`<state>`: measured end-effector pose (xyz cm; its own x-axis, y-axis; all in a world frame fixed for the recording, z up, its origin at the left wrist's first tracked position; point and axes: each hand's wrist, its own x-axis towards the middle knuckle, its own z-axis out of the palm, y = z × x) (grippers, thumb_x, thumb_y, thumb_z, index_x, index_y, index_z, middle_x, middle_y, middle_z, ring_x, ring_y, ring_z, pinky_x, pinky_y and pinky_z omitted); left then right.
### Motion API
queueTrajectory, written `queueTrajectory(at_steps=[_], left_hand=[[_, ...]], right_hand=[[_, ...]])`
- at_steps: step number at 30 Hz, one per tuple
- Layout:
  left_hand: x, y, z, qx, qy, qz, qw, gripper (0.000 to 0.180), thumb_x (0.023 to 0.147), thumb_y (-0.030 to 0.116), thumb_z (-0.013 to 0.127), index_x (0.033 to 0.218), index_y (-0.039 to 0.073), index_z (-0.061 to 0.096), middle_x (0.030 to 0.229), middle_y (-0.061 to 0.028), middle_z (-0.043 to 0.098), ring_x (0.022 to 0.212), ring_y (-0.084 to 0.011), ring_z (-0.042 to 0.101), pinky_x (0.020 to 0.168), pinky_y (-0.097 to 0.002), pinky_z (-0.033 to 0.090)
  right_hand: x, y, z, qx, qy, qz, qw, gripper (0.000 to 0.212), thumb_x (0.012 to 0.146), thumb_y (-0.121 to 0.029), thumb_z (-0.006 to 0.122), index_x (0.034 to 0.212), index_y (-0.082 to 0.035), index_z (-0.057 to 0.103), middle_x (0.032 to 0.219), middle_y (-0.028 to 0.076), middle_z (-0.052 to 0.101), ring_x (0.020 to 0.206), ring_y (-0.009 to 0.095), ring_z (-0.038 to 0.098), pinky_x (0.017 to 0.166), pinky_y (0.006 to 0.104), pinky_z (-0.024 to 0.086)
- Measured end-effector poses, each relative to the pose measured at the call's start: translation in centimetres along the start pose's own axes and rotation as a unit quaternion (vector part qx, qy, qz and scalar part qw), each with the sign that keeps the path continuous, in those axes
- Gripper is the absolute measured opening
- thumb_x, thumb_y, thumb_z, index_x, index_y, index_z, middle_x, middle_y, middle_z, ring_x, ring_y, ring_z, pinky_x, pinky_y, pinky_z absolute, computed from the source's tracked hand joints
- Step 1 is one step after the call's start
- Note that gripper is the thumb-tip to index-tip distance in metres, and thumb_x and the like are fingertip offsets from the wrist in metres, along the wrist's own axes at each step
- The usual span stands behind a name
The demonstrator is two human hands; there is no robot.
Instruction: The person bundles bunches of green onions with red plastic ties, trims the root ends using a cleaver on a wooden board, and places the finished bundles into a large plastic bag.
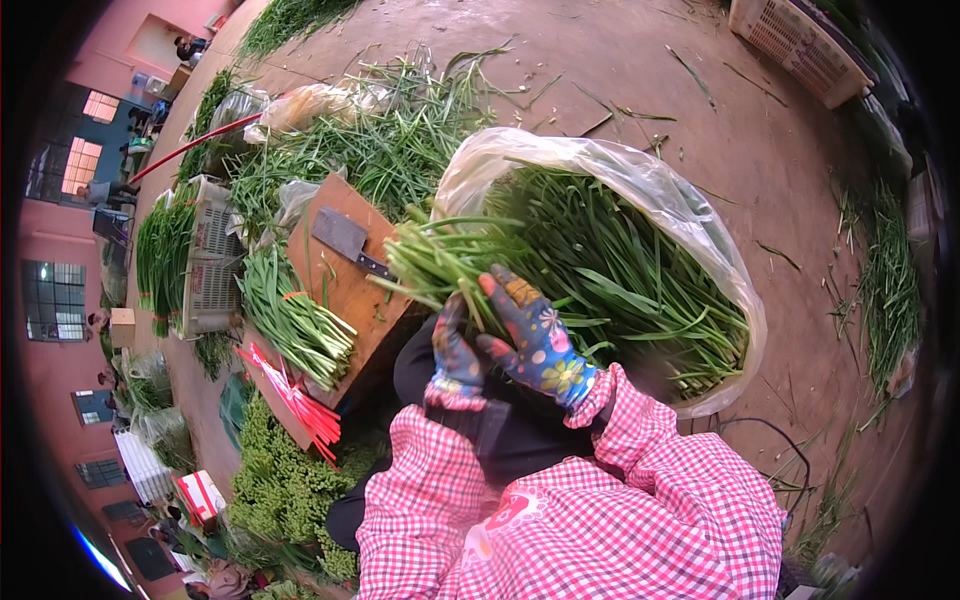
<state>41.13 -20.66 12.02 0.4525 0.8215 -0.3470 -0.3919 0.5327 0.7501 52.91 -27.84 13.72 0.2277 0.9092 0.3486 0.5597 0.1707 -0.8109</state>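
A loose bunch of garlic chives, pale cut ends to the left, is held in front of me. My left hand, in a patterned glove, closes round its near side. My right hand, in a blue flowered glove, grips it from the right, thumb and fingers about the stems. Just beyond, a clear plastic bag stands open, full of long green chives. To the left a wooden board carries a cleaver with a dark handle. A tied bundle of chives lies along the board's left side.
Red-pink tie strips lie at the board's near end. Green clustered vegetables are heaped at lower left. Behind the board are a crate beside tied bundles and a pile of loose leaves. Another crate stands far right.
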Motion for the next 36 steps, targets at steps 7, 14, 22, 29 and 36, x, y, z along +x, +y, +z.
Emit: queueTrajectory(at_steps=[7, 14, 22, 29, 36], left_hand=[[-7.9, 0.6, -4.3, 0.016, -0.105, 0.023, 0.994, 0.061, 0.084, 0.032, 0.052, 0.133, 0.005, 0.029, 0.13, -0.0133, 0.04, 0.117, -0.0285, 0.041, 0.098, -0.0436, 0.033], [-9.2, 1.5, -2.0, 0.047, 0.09, 0.041, 0.994, 0.053, 0.085, 0.034, 0.046, 0.126, 0.001, 0.037, 0.118, -0.014, 0.049, 0.102, -0.0256, 0.052, 0.089, -0.0398, 0.042], [-5.9, 3.8, 0.8, -0.121, 0.071, 0.071, 0.988, 0.047, 0.079, 0.034, 0.051, 0.109, -0.003, 0.048, 0.099, -0.0165, 0.056, 0.092, -0.0285, 0.054, 0.085, -0.042, 0.043], [-3.2, 11.4, -0.4, -0.166, -0.064, 0.162, 0.971, 0.047, 0.08, 0.04, 0.053, 0.111, 0.005, 0.053, 0.101, -0.0142, 0.057, 0.091, -0.0269, 0.053, 0.082, -0.042, 0.045], [-1.7, 21.7, -9.5, -0.033, 0.04, 0.291, 0.955, 0.05, 0.085, 0.042, 0.046, 0.12, 0.005, 0.047, 0.115, -0.016, 0.052, 0.105, -0.0293, 0.05, 0.093, -0.0438, 0.039]], right_hand=[[-1.9, -2.0, 0.3, 0.109, 0.01, -0.015, 0.994, 0.065, 0.071, -0.008, 0.06, 0.131, -0.002, 0.035, 0.121, 0.024, 0.045, 0.107, 0.037, 0.047, 0.091, 0.0396, 0.038], [-1.4, -5.9, 0.6, 0.086, -0.063, -0.065, 0.992, 0.067, 0.061, -0.01, 0.063, 0.124, 0.0, 0.043, 0.12, 0.028, 0.044, 0.105, 0.041, 0.049, 0.089, 0.0435, 0.041], [1.2, -2.7, -4.9, 0.366, -0.005, -0.043, 0.93, 0.042, 0.083, -0.013, 0.057, 0.122, -0.002, 0.046, 0.112, 0.016, 0.055, 0.108, 0.025, 0.051, 0.091, 0.0338, 0.04], [2.4, 2.8, -2.5, 0.391, -0.304, 0.059, 0.867, 0.05, 0.087, -0.022, 0.056, 0.129, -0.003, 0.038, 0.117, 0.008, 0.053, 0.102, 0.014, 0.048, 0.09, 0.0278, 0.038], [-6.4, 7.7, -6.9, 0.445, -0.351, 0.382, 0.73, 0.024, 0.084, -0.026, 0.059, 0.092, -0.004, 0.064, 0.056, -0.003, 0.049, 0.047, 0.004, 0.04, 0.042, 0.0197, 0.029]])
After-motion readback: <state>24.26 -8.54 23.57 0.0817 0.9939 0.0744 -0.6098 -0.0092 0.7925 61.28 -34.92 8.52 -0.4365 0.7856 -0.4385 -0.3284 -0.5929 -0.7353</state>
